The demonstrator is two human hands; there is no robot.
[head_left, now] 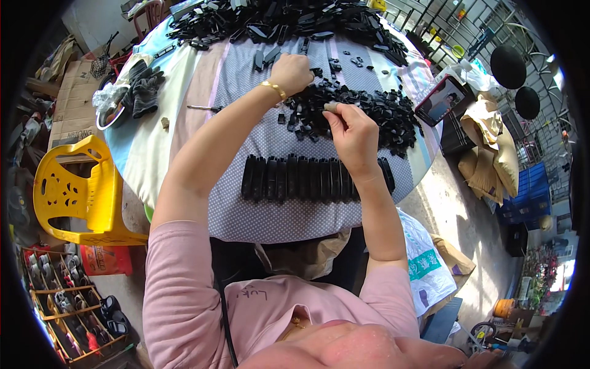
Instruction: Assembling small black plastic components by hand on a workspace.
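My left hand (294,71) is closed, knuckles up, over the middle of the table beside a few long black plastic pieces (268,58). What it holds, if anything, is hidden beneath it. My right hand (354,130) pinches thumb against forefinger above a heap of small black plastic parts (393,114); something pale shows at its fingertips, too small to name. Nearer me, a row of long black plastic pieces (289,177) stands side by side, partly covered by my right forearm. At the far side lies a large pile of long black plastic pieces (307,21).
The round table bears a patterned cloth (246,221). A screwdriver (204,108) and dark gloves (145,89) lie at left. A phone (441,101) leans at the right edge. A yellow plastic chair (80,190) stands left; sacks (491,166) are at right.
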